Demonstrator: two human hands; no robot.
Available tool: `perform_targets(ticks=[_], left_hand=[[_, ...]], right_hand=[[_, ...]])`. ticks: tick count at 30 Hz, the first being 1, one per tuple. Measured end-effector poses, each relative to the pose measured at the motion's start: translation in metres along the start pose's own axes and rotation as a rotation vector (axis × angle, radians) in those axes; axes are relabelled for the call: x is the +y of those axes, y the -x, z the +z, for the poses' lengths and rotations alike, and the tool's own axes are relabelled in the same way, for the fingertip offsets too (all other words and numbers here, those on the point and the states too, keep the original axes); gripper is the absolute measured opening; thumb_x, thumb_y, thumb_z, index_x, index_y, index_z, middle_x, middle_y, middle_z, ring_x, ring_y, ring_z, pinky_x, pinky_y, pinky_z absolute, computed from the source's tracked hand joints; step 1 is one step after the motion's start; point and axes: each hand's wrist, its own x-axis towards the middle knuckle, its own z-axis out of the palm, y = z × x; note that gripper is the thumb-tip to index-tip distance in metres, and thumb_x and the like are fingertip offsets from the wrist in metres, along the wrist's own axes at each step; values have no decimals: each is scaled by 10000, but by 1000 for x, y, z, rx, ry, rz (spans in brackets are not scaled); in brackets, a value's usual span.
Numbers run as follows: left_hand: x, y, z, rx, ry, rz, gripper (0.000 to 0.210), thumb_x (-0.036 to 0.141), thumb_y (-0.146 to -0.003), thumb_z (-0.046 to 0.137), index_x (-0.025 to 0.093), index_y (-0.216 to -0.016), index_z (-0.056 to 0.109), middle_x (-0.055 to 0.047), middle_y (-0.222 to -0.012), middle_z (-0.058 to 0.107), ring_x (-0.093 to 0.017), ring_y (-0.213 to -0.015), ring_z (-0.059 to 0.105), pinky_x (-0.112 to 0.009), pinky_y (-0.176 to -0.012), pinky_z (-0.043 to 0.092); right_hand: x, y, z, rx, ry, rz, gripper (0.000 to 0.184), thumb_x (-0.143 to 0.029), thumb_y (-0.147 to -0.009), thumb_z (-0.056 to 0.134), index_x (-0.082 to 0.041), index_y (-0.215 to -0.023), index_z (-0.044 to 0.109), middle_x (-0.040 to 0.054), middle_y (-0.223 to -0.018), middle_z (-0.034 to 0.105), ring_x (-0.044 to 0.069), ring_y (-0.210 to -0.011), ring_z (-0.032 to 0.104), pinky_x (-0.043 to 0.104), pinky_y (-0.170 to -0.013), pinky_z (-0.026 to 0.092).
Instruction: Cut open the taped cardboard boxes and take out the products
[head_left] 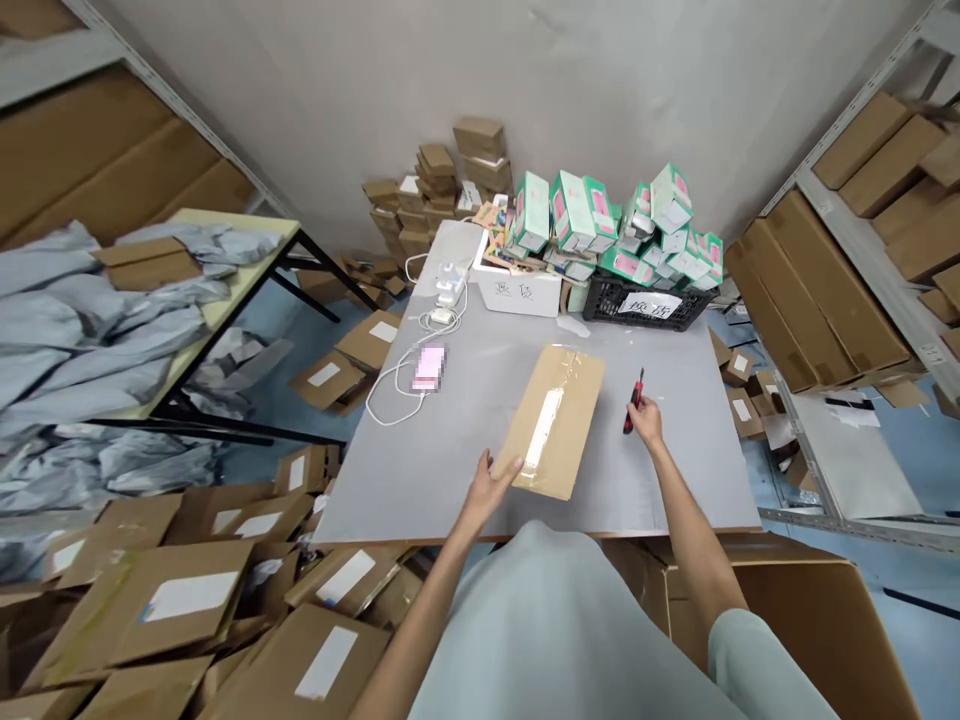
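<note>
A flat brown cardboard box (564, 425) with a white label strip and shiny clear tape on top is over the grey table (480, 372). My left hand (489, 490) grips its near left corner, thumb on the upper face and the other fingers partly hidden at the edge. To the right of the box, my right hand (645, 420) is closed around a red and black utility knife (635, 402), its thin dark tip pointing away from me. The knife is apart from the box.
At the table's back stand a white bin (517, 292) and a black crate (641, 305) heaped with green-and-white boxes. A phone (429, 368) and white cables lie left. Opened cartons (187, 600) crowd the left floor; a large carton (795, 610) stands near right. Shelving flanks the right.
</note>
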Motion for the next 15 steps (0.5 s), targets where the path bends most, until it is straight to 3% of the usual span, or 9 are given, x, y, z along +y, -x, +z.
perform_targets(ticks=[2,4,8,11,15], left_hand=[[-3,13,-2,-53,-8,-70,1251,792,-834,876,134,-1745,326,-314,-1753,478,-455,-1577,572,-479,-1049,681],[-8,27,-5,-151,-14,-118,1148,883,-776,850,202,-1635,510,-255,-1779,477,-481,-1578,563,-482,-980,705],[-18,45,-8,-255,31,-64,1098,916,-613,909,253,-1452,662,-205,-1741,551,-501,-1526,608,-527,-1011,685],[-20,41,-10,-230,41,-5,1060,931,-554,907,214,-1312,716,-232,-1582,693,-491,-1466,662,-537,-1063,658],[-11,21,-20,-101,-48,32,914,896,-571,888,185,-1125,740,-209,-1211,846,-496,-1289,761,-588,-1076,641]], right_hand=[[-43,-34,-5,14,-65,-107,334,-438,-889,555,-202,-1072,705,113,-1076,788,276,-1117,738,314,-923,576],[-83,-53,-5,0,-119,-191,310,-448,-905,546,-221,-1059,689,98,-1113,787,254,-1129,733,306,-959,565],[-135,-52,2,-95,-161,-253,210,-453,-928,561,-253,-913,623,35,-898,765,235,-931,741,302,-873,564],[-140,-30,4,-117,-145,-230,198,-459,-967,550,-269,-931,593,20,-830,747,243,-861,736,310,-830,558],[-107,15,-6,-80,-99,-154,273,-503,-1001,535,-260,-1099,614,68,-981,802,276,-966,780,335,-873,562]])
